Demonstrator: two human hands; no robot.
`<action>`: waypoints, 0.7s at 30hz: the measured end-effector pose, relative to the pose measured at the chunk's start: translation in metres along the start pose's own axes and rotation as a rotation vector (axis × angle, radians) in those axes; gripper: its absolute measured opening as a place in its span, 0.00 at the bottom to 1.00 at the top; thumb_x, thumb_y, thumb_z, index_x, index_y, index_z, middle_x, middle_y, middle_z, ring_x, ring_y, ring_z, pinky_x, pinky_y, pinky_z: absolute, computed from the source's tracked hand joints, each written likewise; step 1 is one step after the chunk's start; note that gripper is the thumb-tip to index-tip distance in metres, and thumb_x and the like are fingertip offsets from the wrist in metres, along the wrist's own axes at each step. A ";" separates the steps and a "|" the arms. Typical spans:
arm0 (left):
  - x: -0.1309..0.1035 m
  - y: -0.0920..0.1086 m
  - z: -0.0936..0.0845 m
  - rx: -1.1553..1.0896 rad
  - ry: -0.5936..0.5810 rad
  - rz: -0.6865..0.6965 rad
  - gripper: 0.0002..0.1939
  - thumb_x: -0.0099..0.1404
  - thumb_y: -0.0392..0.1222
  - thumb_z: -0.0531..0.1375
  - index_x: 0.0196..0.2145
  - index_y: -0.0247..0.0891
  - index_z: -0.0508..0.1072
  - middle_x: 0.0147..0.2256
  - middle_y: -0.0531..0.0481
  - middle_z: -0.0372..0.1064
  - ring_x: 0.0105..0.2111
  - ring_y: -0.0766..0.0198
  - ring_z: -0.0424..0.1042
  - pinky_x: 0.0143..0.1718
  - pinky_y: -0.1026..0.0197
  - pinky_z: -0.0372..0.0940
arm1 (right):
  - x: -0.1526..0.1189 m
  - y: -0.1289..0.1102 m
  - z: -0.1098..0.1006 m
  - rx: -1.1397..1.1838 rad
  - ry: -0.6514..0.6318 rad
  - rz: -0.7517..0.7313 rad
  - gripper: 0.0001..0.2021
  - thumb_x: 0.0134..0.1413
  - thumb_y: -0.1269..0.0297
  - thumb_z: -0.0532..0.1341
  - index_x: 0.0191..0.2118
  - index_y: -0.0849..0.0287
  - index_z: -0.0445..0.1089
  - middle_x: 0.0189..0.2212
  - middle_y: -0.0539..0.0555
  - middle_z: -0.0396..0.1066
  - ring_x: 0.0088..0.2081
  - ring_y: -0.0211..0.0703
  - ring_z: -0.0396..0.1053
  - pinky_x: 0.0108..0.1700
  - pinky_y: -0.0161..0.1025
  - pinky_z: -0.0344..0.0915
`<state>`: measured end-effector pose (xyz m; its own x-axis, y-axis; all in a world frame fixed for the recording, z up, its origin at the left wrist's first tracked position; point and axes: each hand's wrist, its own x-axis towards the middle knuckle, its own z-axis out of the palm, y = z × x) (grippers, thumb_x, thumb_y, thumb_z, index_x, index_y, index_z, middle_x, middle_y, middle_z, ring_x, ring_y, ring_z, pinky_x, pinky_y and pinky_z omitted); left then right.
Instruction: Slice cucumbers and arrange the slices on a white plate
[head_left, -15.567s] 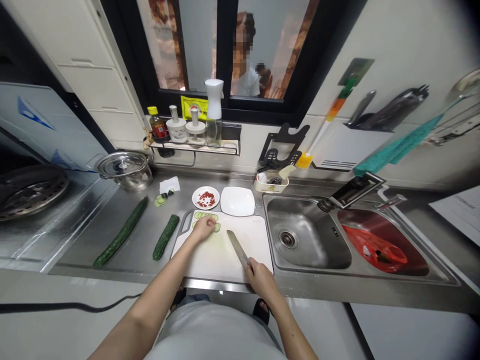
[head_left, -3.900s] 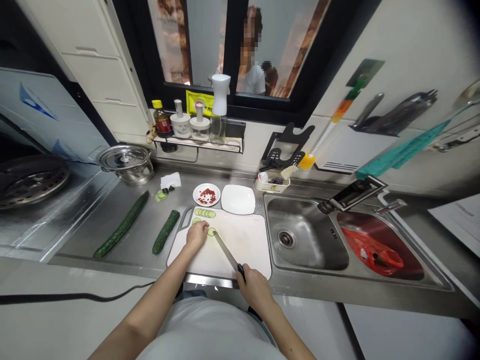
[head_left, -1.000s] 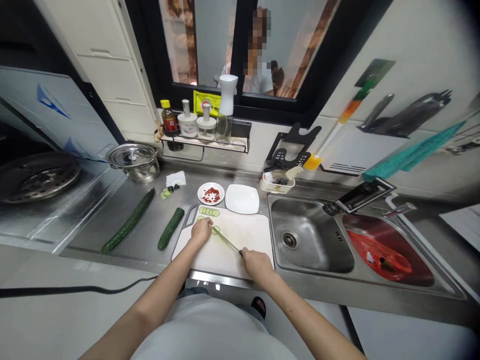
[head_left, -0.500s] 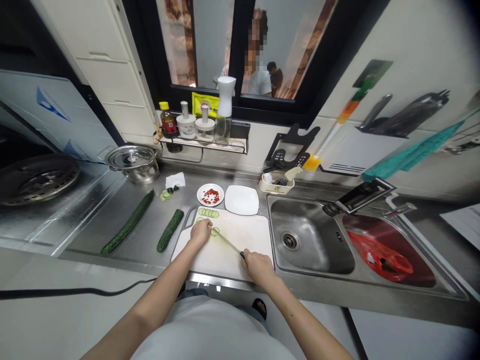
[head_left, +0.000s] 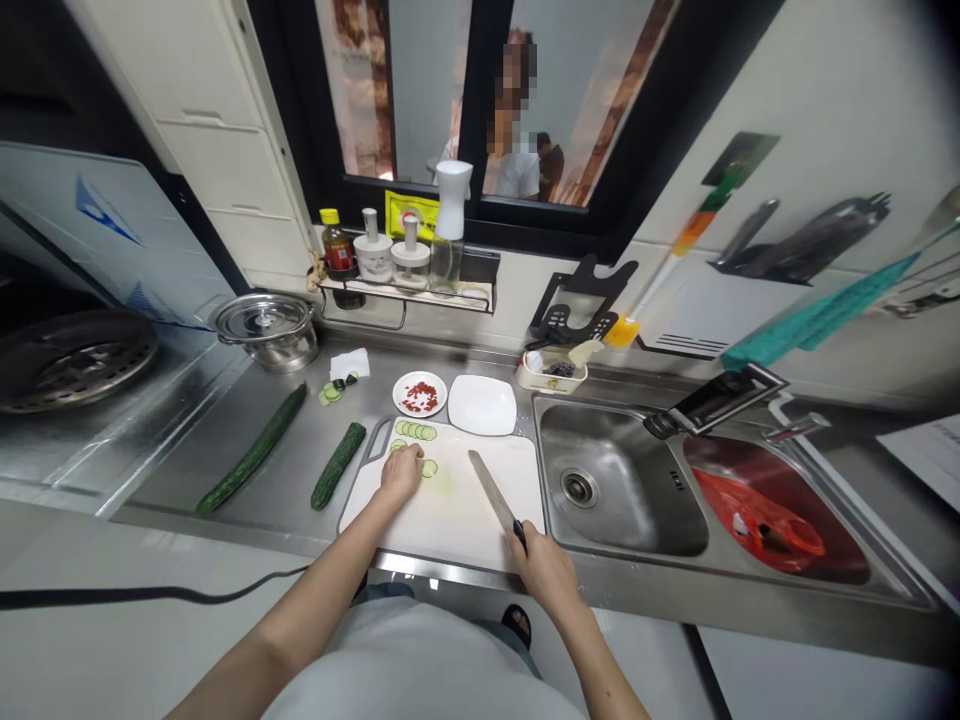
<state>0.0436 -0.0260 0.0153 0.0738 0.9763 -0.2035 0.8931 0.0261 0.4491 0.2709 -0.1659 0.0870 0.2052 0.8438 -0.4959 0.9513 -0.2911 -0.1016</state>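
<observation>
The blade (head_left: 491, 490) is smooth metal, the board (head_left: 450, 525) matt plastic, the cucumbers (head_left: 337, 467) rough-skinned. The counter (head_left: 289, 470) and sink (head_left: 637, 520) are shiny metal, the bag (head_left: 761, 520) glossy, crumpled plastic.

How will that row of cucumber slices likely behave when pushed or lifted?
The row of cucumber slices looks thin, so each is probably light and bendy. They seem to overlap, so pushing one may shift its neighbours. Lying flat on the cutting board, they appear likelier to slide than roll.
</observation>
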 end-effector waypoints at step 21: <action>-0.005 -0.024 -0.001 -0.249 0.042 -0.154 0.03 0.58 0.40 0.61 0.30 0.39 0.72 0.30 0.53 0.73 0.31 0.65 0.71 0.30 0.66 0.57 | 0.004 -0.003 0.003 0.030 -0.020 0.019 0.17 0.66 0.56 0.46 0.49 0.59 0.65 0.42 0.61 0.75 0.45 0.48 0.72 0.38 0.37 0.60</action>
<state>0.0214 -0.0311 0.0059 -0.0770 0.9646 -0.2522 0.7559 0.2214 0.6162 0.2683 -0.1632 0.0826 0.2182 0.8288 -0.5152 0.9399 -0.3205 -0.1177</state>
